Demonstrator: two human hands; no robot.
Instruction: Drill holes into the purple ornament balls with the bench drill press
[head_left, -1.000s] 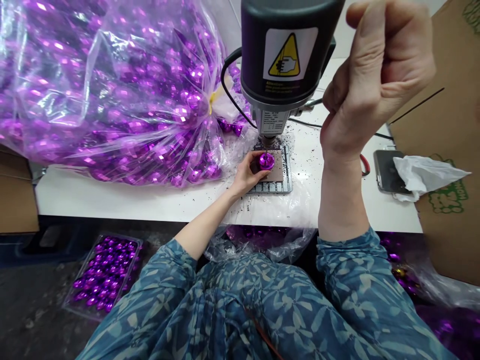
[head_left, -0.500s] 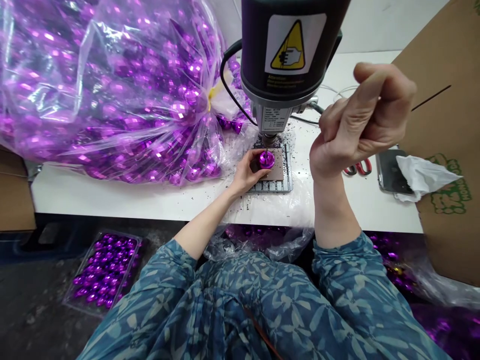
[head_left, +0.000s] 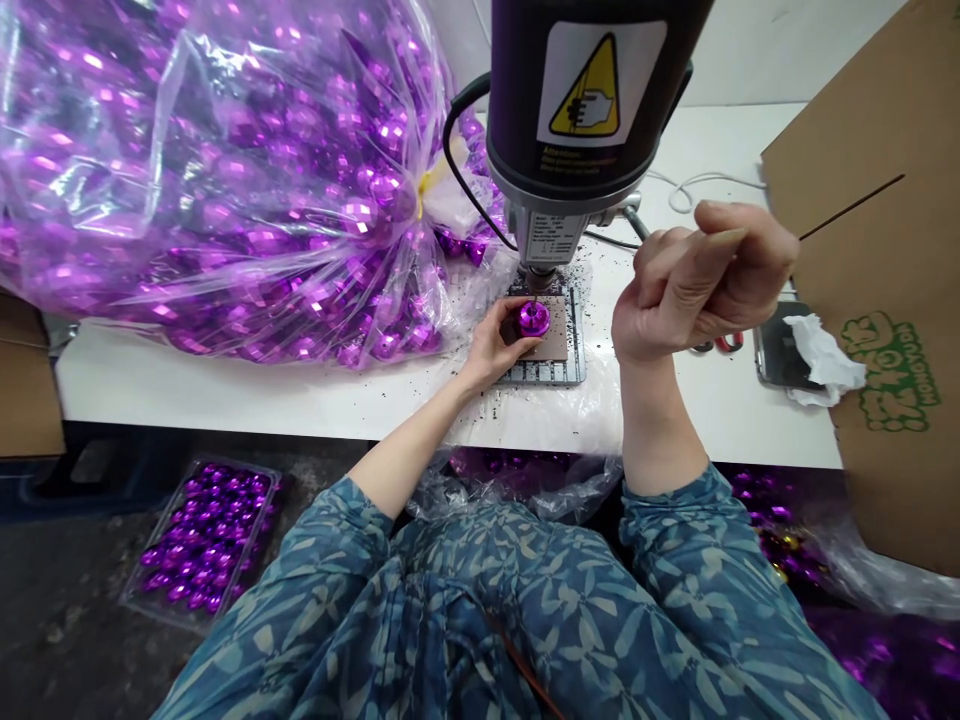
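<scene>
From the head camera, the left hand (head_left: 491,345) is closed around a small purple bauble (head_left: 533,319), fingers and thumb pinching its sides so it sits steady on a brown pad (head_left: 556,343) atop the grey slotted drill table (head_left: 551,374), directly under the spindle of the bench drill (head_left: 581,110). The grip is low and to the side, which keeps the fingers off the top of the bauble where the bit comes down (the yellow hand-warning label on the motor housing makes the same point). The right hand (head_left: 694,290) is raised beside the machine and curled into a fist around the thin feed lever (head_left: 634,220), whose metal rod shows just left of the knuckles; the fist is shut tight on it. Black swarf is scattered over the white bench (head_left: 225,385) around the drill table. To the left a big clear bag of purple baubles (head_left: 210,170), tied with a yellow band, lies on the bench within easy reach of the left arm. On the floor at lower left a clear tray of baubles (head_left: 202,540) stands. To the right, a phone (head_left: 780,350) with crumpled tissue (head_left: 825,360) on it lies near a cardboard box (head_left: 877,330), and red scissor handles (head_left: 724,343) peep from behind the right wrist.
</scene>
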